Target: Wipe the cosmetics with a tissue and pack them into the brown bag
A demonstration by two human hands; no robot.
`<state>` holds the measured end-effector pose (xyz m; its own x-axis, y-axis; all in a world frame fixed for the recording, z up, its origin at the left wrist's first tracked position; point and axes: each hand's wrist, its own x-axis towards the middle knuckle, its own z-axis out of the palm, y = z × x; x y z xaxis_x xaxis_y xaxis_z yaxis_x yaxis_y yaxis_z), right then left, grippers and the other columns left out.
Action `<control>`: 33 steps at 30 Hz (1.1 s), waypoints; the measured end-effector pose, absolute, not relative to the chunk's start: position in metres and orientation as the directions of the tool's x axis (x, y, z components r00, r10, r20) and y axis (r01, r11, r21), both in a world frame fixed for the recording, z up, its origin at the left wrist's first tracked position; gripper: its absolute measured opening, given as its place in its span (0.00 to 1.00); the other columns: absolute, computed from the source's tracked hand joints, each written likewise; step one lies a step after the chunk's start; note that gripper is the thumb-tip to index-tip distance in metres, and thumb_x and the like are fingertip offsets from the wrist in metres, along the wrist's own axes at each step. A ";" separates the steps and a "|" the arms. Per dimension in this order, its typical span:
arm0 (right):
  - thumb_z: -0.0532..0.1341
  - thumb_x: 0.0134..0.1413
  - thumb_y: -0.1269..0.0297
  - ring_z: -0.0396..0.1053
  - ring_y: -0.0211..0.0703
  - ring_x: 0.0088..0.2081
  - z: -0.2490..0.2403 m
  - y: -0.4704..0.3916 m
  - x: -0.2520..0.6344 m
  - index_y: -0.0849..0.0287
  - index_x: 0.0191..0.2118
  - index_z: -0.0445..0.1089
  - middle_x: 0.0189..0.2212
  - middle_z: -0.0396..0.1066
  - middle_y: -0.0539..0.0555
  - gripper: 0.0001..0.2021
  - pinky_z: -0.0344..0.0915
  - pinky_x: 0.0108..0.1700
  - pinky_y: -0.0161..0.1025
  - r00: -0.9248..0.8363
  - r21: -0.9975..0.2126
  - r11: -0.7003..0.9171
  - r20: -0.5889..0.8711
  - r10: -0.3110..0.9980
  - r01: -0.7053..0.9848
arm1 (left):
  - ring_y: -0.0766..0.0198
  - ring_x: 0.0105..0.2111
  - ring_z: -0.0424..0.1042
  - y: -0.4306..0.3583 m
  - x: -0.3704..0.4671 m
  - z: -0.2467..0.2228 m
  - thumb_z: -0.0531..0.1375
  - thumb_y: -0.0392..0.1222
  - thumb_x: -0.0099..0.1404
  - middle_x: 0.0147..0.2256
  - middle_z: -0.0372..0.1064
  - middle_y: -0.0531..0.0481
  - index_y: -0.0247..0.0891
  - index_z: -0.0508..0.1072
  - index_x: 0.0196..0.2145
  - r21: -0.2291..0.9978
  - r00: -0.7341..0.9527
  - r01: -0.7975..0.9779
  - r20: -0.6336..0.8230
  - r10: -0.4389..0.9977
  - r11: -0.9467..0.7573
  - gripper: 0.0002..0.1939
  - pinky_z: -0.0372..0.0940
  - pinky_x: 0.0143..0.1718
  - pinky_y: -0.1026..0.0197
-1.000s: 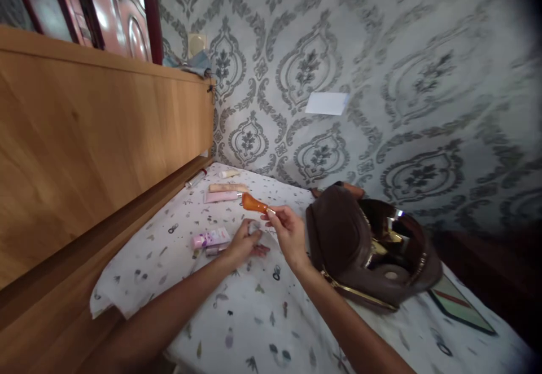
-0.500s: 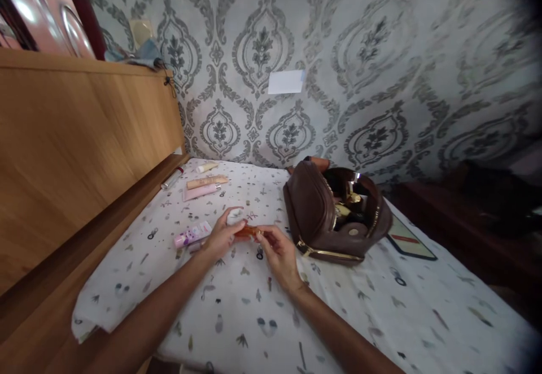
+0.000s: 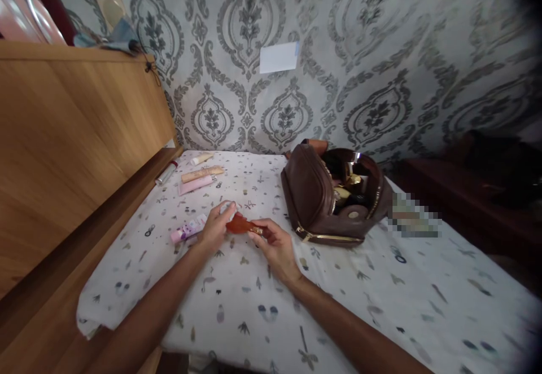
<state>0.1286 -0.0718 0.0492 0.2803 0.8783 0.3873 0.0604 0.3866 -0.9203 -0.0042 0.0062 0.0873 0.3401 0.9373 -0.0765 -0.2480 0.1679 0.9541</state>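
An orange-red tube (image 3: 239,225) with a gold-coloured end is held between both hands over the patterned cloth. My right hand (image 3: 277,247) pinches its gold end with thumb and fingers. At the tube's wider end, my left hand (image 3: 217,226) is closed, with something whitish and clear, too small to name, also showing at its fingers. A pink and purple tube (image 3: 186,231) lies just left of my left hand. Farther back are a beige tube (image 3: 202,174), a pink tube (image 3: 197,184) and a small cream tube (image 3: 201,159).
An open brown bag (image 3: 313,193) with gold zips and several items inside stands right of my hands. Beyond it lies a blurred flat item (image 3: 412,216). A clear tube (image 3: 166,172) rests at the cloth's left edge, by the wooden cabinet (image 3: 84,137).
The view has shifted a little. The orange-red tube is now more exposed between my hands, and its gold end shows more clearly in my right fingers.
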 end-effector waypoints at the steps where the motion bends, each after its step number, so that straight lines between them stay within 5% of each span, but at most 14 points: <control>1: 0.67 0.51 0.59 0.71 0.43 0.36 0.048 -0.071 0.131 0.54 0.40 0.73 0.34 0.73 0.52 0.11 0.69 0.41 0.41 0.279 -0.912 0.402 0.407 0.870 0.077 | 0.61 0.29 0.74 0.006 -0.006 0.089 0.66 0.59 0.53 0.27 0.72 0.51 0.36 0.74 0.32 0.965 0.402 -0.205 -0.067 0.913 0.161 0.22 0.68 0.29 0.62; 6: 0.66 0.53 0.60 0.71 0.45 0.41 0.046 -0.068 0.142 0.52 0.43 0.75 0.38 0.74 0.54 0.11 0.68 0.47 0.43 0.246 -0.866 0.477 0.500 0.830 0.150 | 0.63 0.27 0.71 0.005 -0.009 0.087 0.61 0.60 0.59 0.33 0.74 0.47 0.37 0.77 0.41 0.998 0.656 0.063 -0.024 0.754 -0.023 0.23 0.67 0.25 0.63; 12: 0.67 0.52 0.59 0.72 0.45 0.44 0.055 -0.073 0.136 0.52 0.43 0.76 0.40 0.74 0.54 0.11 0.69 0.48 0.43 0.188 -0.885 0.457 0.466 0.865 0.091 | 0.70 0.12 0.57 0.005 -0.003 0.071 0.61 0.57 0.59 0.15 0.64 0.57 0.39 0.73 0.37 0.998 0.529 0.054 0.010 0.849 -0.045 0.18 0.52 0.11 0.68; 17: 0.68 0.50 0.58 0.72 0.45 0.39 0.058 -0.074 0.136 0.52 0.42 0.77 0.38 0.75 0.53 0.12 0.70 0.41 0.42 0.241 -0.930 0.356 0.368 0.898 0.094 | 0.69 0.11 0.57 0.005 -0.001 0.067 0.62 0.58 0.57 0.14 0.63 0.58 0.41 0.71 0.38 0.999 0.461 0.004 -0.045 0.886 0.049 0.19 0.50 0.10 0.68; 26: 0.70 0.43 0.51 0.63 0.36 0.19 0.057 -0.067 0.139 0.57 0.33 0.73 0.20 0.68 0.47 0.15 0.63 0.22 0.35 0.324 -0.959 0.226 0.161 0.932 -0.173 | 0.66 0.19 0.67 0.001 0.004 0.071 0.63 0.61 0.54 0.23 0.68 0.55 0.40 0.70 0.40 0.987 0.414 -0.046 -0.120 0.902 0.153 0.25 0.55 0.12 0.69; 33: 0.70 0.43 0.46 0.66 0.37 0.18 0.056 -0.068 0.135 0.57 0.29 0.67 0.20 0.70 0.47 0.20 0.66 0.24 0.37 0.387 -0.943 0.152 0.027 0.922 -0.295 | 0.67 0.20 0.67 -0.005 0.001 0.072 0.55 0.60 0.63 0.32 0.69 0.52 0.42 0.68 0.49 0.992 0.493 0.094 0.030 0.869 -0.088 0.24 0.66 0.19 0.64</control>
<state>0.1348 -0.0684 0.0557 0.3871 0.9216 0.0274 -0.2951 0.1520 -0.9433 0.0011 -0.0052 0.0722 0.4933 0.8693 0.0303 0.0943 -0.0881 0.9916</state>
